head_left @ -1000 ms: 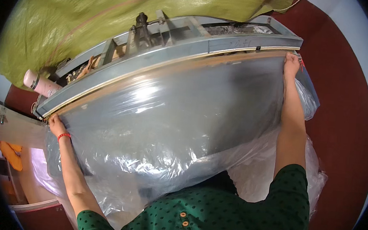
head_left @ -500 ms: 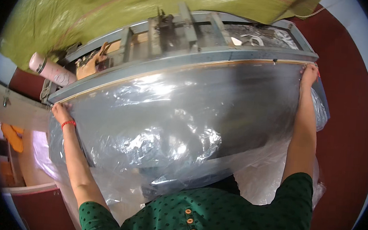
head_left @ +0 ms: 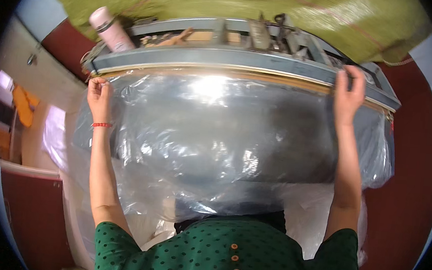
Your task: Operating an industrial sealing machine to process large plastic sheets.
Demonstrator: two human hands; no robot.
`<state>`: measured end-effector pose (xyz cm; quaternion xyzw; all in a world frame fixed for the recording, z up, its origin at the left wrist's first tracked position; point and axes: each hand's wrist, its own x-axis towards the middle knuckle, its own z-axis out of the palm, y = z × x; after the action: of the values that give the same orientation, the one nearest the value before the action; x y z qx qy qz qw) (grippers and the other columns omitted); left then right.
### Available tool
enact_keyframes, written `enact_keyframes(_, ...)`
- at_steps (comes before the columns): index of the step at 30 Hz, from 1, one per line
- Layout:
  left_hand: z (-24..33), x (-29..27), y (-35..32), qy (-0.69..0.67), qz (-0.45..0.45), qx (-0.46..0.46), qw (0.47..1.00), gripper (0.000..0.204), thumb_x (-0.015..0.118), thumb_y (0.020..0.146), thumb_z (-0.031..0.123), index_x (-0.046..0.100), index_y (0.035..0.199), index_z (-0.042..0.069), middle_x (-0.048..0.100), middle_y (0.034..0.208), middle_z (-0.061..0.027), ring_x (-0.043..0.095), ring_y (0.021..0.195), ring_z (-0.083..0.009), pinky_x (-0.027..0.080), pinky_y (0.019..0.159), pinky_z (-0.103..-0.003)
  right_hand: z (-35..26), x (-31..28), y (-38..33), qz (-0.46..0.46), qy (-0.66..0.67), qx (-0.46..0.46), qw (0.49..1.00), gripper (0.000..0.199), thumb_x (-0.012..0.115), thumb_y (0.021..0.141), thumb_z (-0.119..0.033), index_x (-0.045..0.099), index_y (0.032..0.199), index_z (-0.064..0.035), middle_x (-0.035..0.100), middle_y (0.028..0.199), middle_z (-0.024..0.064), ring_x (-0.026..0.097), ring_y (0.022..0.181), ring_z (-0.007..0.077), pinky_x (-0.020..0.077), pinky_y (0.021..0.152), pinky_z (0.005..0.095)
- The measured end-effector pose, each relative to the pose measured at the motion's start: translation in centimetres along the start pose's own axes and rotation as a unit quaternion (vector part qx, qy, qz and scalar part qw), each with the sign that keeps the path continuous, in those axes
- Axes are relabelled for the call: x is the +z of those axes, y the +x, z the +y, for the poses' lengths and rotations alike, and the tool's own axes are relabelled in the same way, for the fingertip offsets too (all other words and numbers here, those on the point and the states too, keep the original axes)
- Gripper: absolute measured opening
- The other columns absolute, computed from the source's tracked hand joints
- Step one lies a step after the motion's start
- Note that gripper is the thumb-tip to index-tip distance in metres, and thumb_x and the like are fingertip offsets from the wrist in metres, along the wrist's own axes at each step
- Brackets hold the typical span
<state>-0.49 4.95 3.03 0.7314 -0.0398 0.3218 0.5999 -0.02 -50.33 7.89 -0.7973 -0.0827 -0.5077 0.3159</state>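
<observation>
A clear plastic sheet (head_left: 176, 127) lies over the grey flat surface in front of me, its upper edge running along a long metal bar (head_left: 196, 58) with a brownish strip. At the bar's left end, my left hand (head_left: 99, 93) has its fingers pinched at the sheet's corner. My right hand (head_left: 350, 92) is over the right part of the bar, slightly blurred, its fingers stretched and apart. Nothing shows in its grasp. The near part of the sheet hangs in loose folds toward my body.
Behind the bar is a metal frame (head_left: 219, 31) with crosspieces and odds and ends. A pink bottle (head_left: 111, 29) leans at its left. Yellow-green sheeting (head_left: 246, 3) covers the far side. At left stand a pale door (head_left: 50, 53) and orange cloth (head_left: 24, 105).
My right hand has left the sheet's right corner and moved inward, its fingers now apart. My left hand stays at the left corner. The whole view has turned.
</observation>
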Motion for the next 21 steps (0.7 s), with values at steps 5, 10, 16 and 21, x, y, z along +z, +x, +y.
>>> enact_keyframes(5,3.8,-3.4,-1.7,0.015,0.120,0.091,0.988,0.009,0.052,0.080,0.001,0.046,0.085,0.005,0.047,0.078,0.0017,0.043,0.069,-0.0050,0.037,0.064,-0.018,-12.2,7.4,-4.4,-0.193,0.014,-0.179,0.965,0.025,0.065,0.068,-0.018,0.057,0.085,-0.0016,0.057,0.086,0.0124,0.054,0.081,0.0259,0.0419,0.070,0.0324)
enact_keyframes(10,2.0,-6.6,-2.4,0.344,0.128,-0.022,0.930,0.023,0.062,0.076,0.013,0.051,0.091,0.000,0.056,0.091,-0.0065,0.051,0.090,-0.0157,0.041,0.077,-0.024,-12.5,5.5,-7.1,-0.468,0.253,0.117,0.838,0.014,0.064,0.071,-0.014,0.058,0.073,-0.0016,0.054,0.066,0.0054,0.050,0.064,0.0103,0.0407,0.058,0.0237)
enact_keyframes(16,0.6,-5.9,-7.4,0.512,-0.281,0.126,0.802,0.053,0.062,0.070,0.021,0.044,0.116,0.004,0.040,0.124,-0.0159,0.031,0.120,-0.0337,0.029,0.094,-0.044,6.2,-9.0,-7.6,-0.249,-0.017,0.264,0.932,0.013,0.061,0.076,-0.014,0.060,0.074,-0.0017,0.057,0.067,0.0005,0.049,0.065,0.0074,0.0400,0.062,0.0217)
enact_keyframes(21,10.1,5.8,-17.5,0.432,-0.500,0.100,0.743,0.073,0.057,0.073,0.044,0.030,0.128,0.004,0.023,0.136,-0.0141,0.016,0.127,-0.0336,0.017,0.097,-0.055,18.2,-27.7,-10.6,-0.176,-0.318,0.240,0.900,0.023,0.061,0.077,-0.022,0.059,0.076,0.0011,0.059,0.067,0.0054,0.050,0.063,0.0110,0.0409,0.061,0.0261)
